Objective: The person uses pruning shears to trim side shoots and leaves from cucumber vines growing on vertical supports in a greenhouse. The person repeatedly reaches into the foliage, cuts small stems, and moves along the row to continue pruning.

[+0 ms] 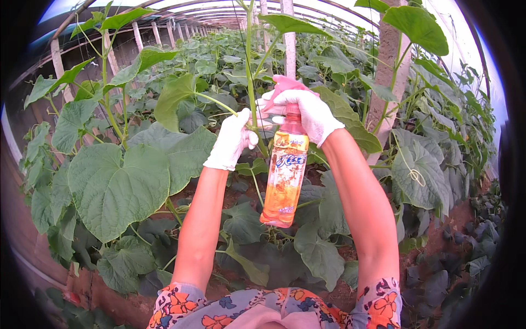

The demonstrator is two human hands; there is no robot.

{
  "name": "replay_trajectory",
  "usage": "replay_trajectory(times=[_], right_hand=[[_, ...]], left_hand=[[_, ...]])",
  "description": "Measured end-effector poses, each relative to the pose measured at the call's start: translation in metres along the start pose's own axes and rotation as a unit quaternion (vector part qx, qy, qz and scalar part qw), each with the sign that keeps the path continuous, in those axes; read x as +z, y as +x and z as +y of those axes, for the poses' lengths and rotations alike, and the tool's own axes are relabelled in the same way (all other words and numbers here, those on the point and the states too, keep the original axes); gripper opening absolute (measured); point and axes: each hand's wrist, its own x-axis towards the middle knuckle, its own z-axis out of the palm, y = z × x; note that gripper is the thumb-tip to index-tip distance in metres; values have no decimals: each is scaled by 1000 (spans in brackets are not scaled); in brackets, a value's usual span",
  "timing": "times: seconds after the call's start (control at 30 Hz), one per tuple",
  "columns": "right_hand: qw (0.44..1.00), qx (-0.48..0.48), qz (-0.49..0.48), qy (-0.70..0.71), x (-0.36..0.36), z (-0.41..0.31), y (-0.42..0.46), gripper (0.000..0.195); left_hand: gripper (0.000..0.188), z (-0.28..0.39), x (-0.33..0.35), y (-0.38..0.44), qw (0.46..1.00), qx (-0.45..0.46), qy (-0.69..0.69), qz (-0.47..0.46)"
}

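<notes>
My white-gloved right hand (309,107) grips a trigger spray bottle (286,177) around its neck and pink spray head (287,85). The bottle is clear plastic, carries a printed label and holds orange liquid. It hangs slightly tilted, with the nozzle towards the plant. To its left, my gloved left hand (233,140) is curled around the green main stem (250,61) of a cucumber-like vine, at a leaf joint. A leaf stalk (215,101) runs from this hand to a leaf (174,103). Finger contact behind the stem is partly hidden.
Large leaves (121,189) crowd the left side. A concrete post (388,86) rises behind the vines at the right, and a thinner pale post (289,41) stands farther back. Thin strings hang among the stems. Brown soil (435,238) shows at the lower right.
</notes>
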Motion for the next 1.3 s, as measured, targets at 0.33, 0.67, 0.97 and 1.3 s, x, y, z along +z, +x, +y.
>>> replay_trajectory(times=[0.33,0.67,0.97,1.3], right_hand=[[997,18,-63,-43,-6,2,19,60],[985,-129,-56,-103,9,9,-66,63],[839,-145,167,-497,-27,140,-248,30],[595,98,349,-717,-131,209,-326,28]], left_hand=[[42,7,16,-9,1000,4,7,22],[37,-19,28,-6,975,150,-2,166],[23,-8,-21,-20,983,158,25,92],[23,-5,-108,13,993,68,17,91]])
